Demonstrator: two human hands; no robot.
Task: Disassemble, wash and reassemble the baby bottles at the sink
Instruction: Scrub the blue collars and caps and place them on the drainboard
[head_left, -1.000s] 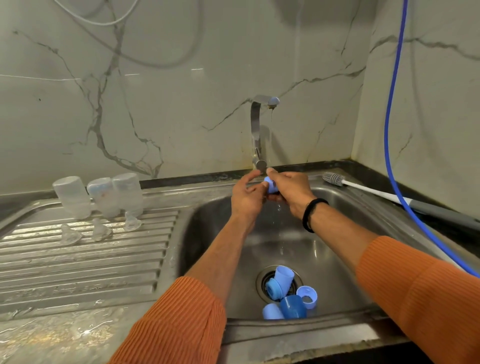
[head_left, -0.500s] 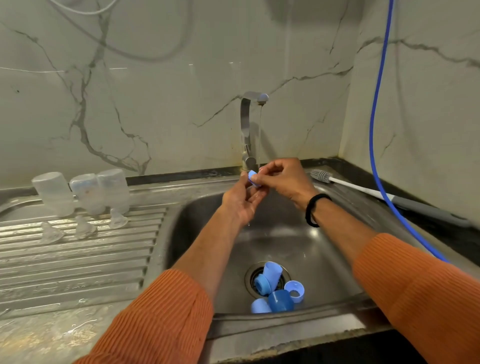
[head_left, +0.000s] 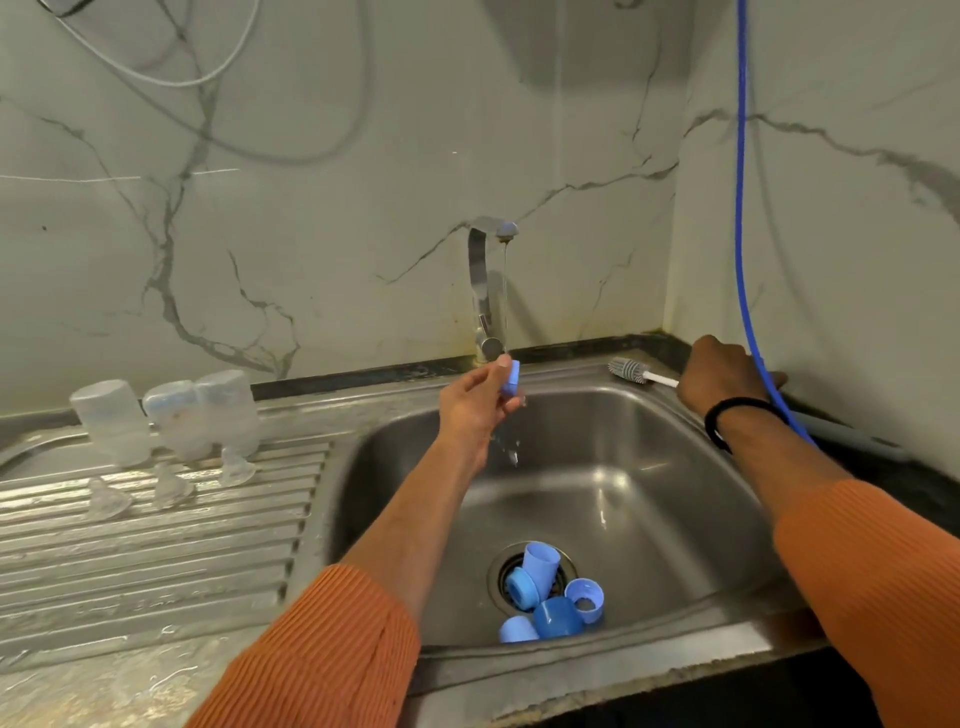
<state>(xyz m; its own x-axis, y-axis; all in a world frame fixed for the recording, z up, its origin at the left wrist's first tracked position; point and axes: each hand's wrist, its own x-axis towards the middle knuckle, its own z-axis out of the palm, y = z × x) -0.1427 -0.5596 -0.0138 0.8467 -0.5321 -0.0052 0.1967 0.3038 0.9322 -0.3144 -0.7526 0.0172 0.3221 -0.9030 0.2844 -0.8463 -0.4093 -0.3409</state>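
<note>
The sink (head_left: 649, 457) is showing brushed steel, wet and dully shining; the tap (head_left: 480, 280) is gleaming as polished metal; the blue caps (head_left: 550, 597) are looking like smooth matt plastic — the bottles (head_left: 166, 415) cloudy, translucent; the wall (head_left: 311, 208) is shining as glossy marble; the sleeves (head_left: 322, 660) are showing ribbed cloth.

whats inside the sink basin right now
Five blue bottle parts lie in the sink basin, clustered on and beside the drain: caps and collar rings. They cover most of the drain. Tap water runs in past the left hand.
</note>
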